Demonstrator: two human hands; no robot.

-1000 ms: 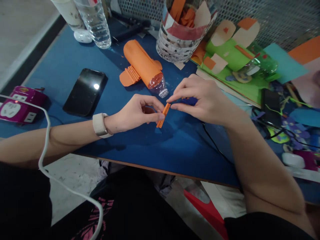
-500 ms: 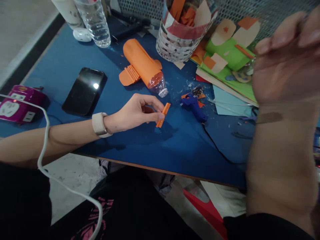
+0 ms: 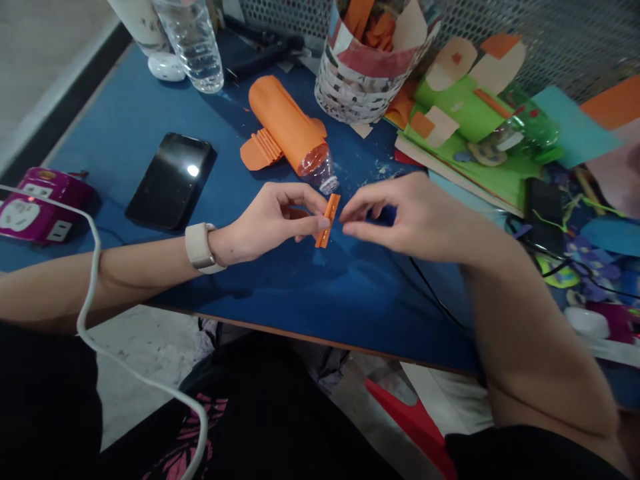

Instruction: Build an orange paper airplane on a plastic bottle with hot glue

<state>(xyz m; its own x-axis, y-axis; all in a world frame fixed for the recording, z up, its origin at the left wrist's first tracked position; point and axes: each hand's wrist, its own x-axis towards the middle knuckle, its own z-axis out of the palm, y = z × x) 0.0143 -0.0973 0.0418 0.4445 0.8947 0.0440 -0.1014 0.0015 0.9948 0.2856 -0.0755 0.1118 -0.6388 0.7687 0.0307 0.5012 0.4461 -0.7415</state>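
My left hand (image 3: 280, 217) pinches a small folded strip of orange paper (image 3: 331, 212) between thumb and fingers, just above the blue table. Close by on the right, my right hand (image 3: 407, 217) has its thumb and fingers apart, with nothing seen between them; its fingertips point at the strip without touching it. Beyond the hands lies a clear plastic bottle (image 3: 320, 165) wrapped in orange paper (image 3: 283, 120), with a pleated orange piece (image 3: 267, 148) at its side. The blue glue gun is mostly hidden behind my right hand; its black cord (image 3: 430, 288) runs toward the front right.
A black phone (image 3: 170, 180) and a purple power adapter (image 3: 43, 203) sit on the left. At the back stand a water bottle (image 3: 193, 47) and a woven paper basket (image 3: 350, 83) of orange scraps. Green paper craft (image 3: 457, 107) and coloured sheets crowd the right.
My right hand has come down and left from the upper right to beside the orange strip, covering the glue gun. My left hand has stayed nearly still, keeping hold of the strip.
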